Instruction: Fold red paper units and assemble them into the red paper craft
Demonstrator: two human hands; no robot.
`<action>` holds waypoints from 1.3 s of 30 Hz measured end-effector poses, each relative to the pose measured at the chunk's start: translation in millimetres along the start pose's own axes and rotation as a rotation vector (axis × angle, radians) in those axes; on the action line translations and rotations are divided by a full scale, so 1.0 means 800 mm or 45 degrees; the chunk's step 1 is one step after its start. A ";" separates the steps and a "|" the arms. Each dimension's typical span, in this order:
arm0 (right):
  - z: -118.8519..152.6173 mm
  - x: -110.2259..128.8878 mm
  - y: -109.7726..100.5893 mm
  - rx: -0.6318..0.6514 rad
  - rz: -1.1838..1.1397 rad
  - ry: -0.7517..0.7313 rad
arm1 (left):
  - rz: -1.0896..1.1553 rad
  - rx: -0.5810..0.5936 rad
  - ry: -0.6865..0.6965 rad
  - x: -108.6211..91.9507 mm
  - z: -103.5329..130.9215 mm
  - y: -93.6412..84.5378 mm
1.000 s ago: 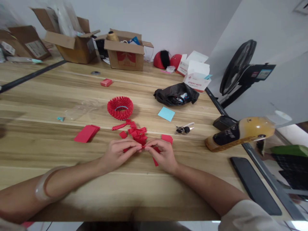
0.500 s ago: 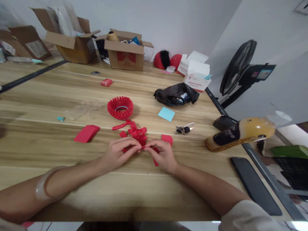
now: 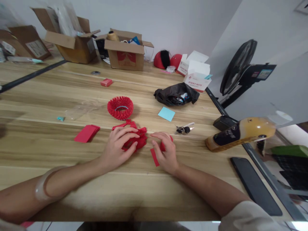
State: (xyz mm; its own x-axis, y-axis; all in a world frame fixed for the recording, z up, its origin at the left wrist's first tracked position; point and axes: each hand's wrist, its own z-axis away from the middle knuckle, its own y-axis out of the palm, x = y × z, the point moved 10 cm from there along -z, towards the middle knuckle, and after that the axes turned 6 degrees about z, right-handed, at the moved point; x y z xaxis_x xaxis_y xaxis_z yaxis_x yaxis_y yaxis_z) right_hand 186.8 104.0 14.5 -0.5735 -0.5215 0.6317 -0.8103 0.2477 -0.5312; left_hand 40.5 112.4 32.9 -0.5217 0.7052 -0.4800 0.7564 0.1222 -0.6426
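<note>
My left hand hovers over the left side of a loose pile of folded red paper pieces, its fingers apart; part of the pile is hidden beneath it. To the right, my right hand has thumb and forefinger spread with nothing visible between them. A narrow red paper strip lies by its thumb, and more red paper shows partly behind the fingers. Beyond the pile stands a round bowl made of interlocked folded red pieces. A stack of red paper slips lies to the left.
Keys, a light blue sticky note and a black bag lie right of centre. A yellow bottle and a black phone are near the right edge. Cardboard boxes line the back, a fan beyond the edge.
My hands have moved apart. The small red piece pinched between my fingertips has been let go, and the fingers of both hands have opened.
</note>
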 end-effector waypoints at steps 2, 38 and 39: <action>0.001 -0.002 0.012 0.123 0.274 0.009 | -0.019 0.010 0.011 -0.001 0.000 0.001; 0.016 -0.020 0.049 0.496 0.509 -0.124 | 0.356 0.046 0.190 -0.024 -0.001 0.006; 0.017 -0.020 0.049 0.506 0.523 -0.139 | 0.371 0.050 0.200 -0.025 0.000 0.006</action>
State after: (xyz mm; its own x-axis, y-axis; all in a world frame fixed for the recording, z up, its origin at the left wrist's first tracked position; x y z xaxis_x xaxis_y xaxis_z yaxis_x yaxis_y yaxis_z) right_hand 165.8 110.6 -24.3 -0.7984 -0.5341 0.2780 -0.4041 0.1330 -0.9050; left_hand 54.7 99.2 39.4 -0.2163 0.8062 -0.5507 0.8474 -0.1251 -0.5160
